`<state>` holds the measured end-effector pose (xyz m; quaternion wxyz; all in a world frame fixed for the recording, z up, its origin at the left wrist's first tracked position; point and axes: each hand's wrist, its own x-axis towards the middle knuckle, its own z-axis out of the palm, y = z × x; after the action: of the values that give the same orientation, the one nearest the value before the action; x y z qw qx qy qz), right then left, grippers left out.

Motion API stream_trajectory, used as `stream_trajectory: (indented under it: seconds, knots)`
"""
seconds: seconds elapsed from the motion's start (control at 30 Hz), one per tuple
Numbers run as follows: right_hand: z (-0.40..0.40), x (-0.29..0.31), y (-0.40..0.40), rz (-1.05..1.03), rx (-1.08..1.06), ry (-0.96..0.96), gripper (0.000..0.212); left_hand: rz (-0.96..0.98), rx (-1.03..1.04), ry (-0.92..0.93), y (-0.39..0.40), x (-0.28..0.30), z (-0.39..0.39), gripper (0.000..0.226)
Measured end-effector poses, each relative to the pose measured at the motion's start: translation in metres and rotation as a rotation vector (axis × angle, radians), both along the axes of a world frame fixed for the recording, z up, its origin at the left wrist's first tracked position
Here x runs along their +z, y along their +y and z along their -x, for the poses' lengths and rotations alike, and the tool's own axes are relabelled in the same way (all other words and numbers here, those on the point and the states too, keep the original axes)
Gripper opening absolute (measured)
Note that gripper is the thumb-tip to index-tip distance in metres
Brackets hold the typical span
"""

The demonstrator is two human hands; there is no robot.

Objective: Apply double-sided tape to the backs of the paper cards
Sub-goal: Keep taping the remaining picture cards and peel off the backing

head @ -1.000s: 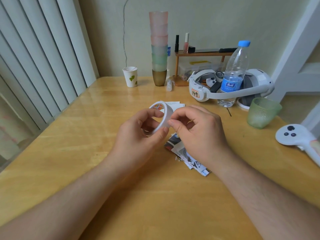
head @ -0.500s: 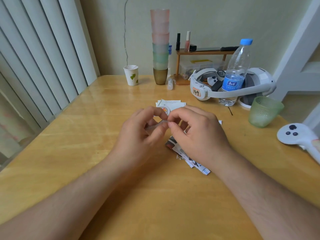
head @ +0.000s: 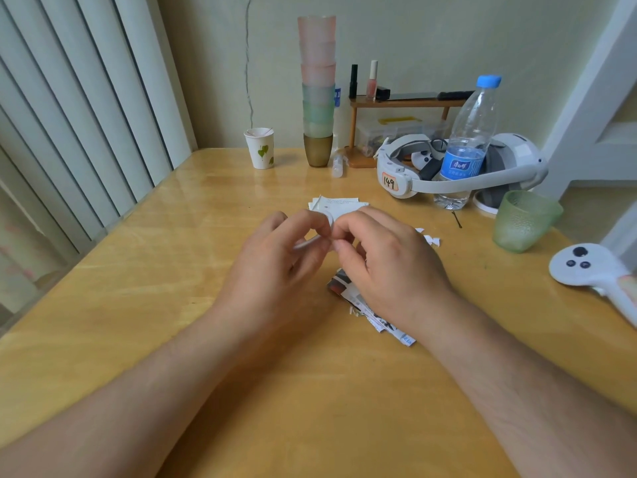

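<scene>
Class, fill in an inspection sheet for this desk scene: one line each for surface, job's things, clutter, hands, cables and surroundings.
Surface: yellow wooden table, glossy.
Job's things: white roll of double-sided tape held above the table; printed paper cards piled under the right wrist; white cards lie beyond the hands.
Clutter: tall stack of pastel plastic cups, white paper cup, clear water bottle with blue cap, white headset, green textured glass, white controller.
Hands: left hand grips the roll; right hand pinches at its edge.
Cables: nothing seen.
Surroundings: white vertical blinds at left, pale wall behind.
</scene>
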<state>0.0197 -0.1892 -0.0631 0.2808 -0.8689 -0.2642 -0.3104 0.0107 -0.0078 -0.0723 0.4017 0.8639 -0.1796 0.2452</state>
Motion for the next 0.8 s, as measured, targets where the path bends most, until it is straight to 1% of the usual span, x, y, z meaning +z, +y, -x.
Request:
stream_trajectory:
  seconds: [0.23,0.37,0.6,0.7,0.8]
  knots:
    - [-0.002,0.000,-0.003,-0.024,0.004,0.014,0.005,0.001,0.014,0.044,0.001,0.000,0.000,0.011]
    - [0.000,0.002,-0.002,0.030,-0.024,-0.034,0.004,-0.021,0.021,0.095,0.001,0.002,0.000,0.008]
    - [-0.004,0.003,-0.005,0.052,0.062,-0.098,0.006,-0.031,0.002,0.115,-0.001,0.008,0.004,0.009]
    - [-0.005,0.004,-0.006,0.052,0.151,-0.105,0.007,0.009,-0.055,0.095,0.000,0.010,0.006,0.017]
    - [-0.004,0.007,-0.007,0.033,0.186,-0.141,0.009,0.096,-0.127,0.111,0.000,0.011,0.006,0.015]
